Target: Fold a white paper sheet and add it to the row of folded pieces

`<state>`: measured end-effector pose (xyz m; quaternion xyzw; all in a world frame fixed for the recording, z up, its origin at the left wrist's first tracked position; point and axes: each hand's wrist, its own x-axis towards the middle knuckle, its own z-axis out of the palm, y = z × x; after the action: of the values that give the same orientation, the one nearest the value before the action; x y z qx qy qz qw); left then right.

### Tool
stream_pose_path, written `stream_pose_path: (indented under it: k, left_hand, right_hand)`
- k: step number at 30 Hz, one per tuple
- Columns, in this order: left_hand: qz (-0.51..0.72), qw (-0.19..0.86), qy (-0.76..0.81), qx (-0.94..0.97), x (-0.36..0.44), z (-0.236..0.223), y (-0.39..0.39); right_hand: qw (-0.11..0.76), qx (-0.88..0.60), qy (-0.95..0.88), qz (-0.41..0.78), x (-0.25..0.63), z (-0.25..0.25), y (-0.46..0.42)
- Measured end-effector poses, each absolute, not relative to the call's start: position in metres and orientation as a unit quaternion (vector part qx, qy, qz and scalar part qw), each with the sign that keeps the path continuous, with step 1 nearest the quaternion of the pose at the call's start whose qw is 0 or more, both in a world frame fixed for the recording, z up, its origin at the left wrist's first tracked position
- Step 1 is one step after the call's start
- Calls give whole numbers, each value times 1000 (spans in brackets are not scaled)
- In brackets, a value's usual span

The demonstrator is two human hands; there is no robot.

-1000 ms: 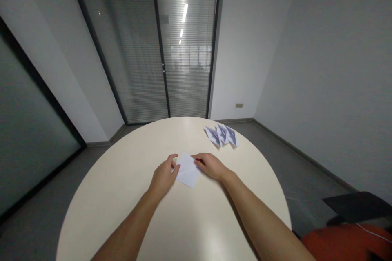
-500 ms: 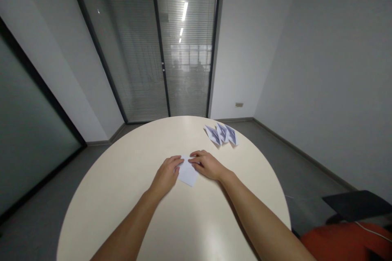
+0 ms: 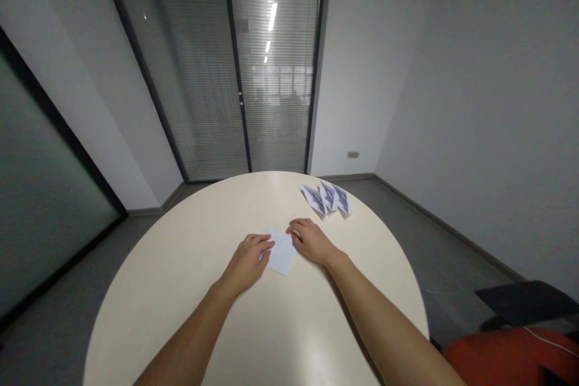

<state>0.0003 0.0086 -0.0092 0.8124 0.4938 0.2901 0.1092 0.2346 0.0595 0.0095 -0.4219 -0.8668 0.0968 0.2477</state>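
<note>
A small square of white paper (image 3: 281,257) lies flat on the round table between my hands, one corner pointing toward me. My left hand (image 3: 248,260) rests at the paper's left side, fingers stretched over its edge and thumb apart. At the paper's upper right edge is my right hand (image 3: 311,240), palm down, with its fingers spread and slightly curled; the fingertips are at the edge or just touching it. Neither hand grips the sheet.
Three folded paper pieces (image 3: 326,198) sit in a row near the far right rim of the cream table (image 3: 181,289). A chair with a red seat (image 3: 497,359) stands at the lower right. Glass panels with blinds (image 3: 203,102) rise beyond the table.
My right hand has slid a little to the right and away along the paper, uncovering more of it. The paper has shifted slightly right. My left hand has barely moved.
</note>
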Motion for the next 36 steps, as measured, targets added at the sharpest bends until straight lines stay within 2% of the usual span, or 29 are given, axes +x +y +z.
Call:
stream_pose_path:
  k: [8,26,36]
  left_hand:
    - [288,102,500,810,2,4,5]
    - [279,105,492,818,0,1,5]
    - [270,111,472,832,3,1,3]
  right_hand:
    - [239,-437,-860,107,232,12,53]
    - [226,-434,-863,128,233,9,51]
    - [190,-491,-845,94,229,22,45]
